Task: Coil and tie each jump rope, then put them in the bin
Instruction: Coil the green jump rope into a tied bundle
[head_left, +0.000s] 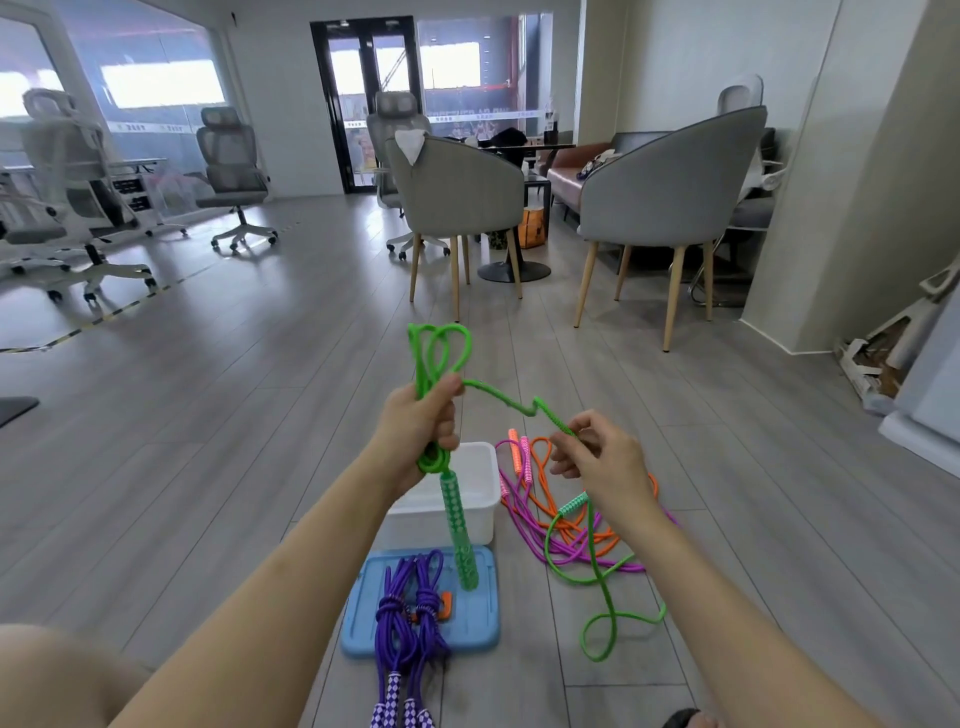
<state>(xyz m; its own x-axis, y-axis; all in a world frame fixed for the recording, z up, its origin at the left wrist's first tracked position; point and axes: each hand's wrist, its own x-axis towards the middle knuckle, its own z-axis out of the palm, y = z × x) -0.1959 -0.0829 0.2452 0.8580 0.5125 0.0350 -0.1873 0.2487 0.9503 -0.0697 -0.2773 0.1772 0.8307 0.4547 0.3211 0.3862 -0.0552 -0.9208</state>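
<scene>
My left hand grips a folded bundle of the green jump rope, with loops sticking up above the fist and one green handle hanging down below it. A strand runs from the fist to my right hand, which pinches it. The rest of the green rope trails down past its second handle to a loop on the floor. A white bin stands on the floor behind my left hand. Two coiled, tied purple ropes lie on a blue lid.
Loose orange and magenta ropes lie in a heap to the right of the bin. Two grey armchairs and a small table stand farther ahead, office chairs at the left. A wall corner and cardboard scraps are at the right.
</scene>
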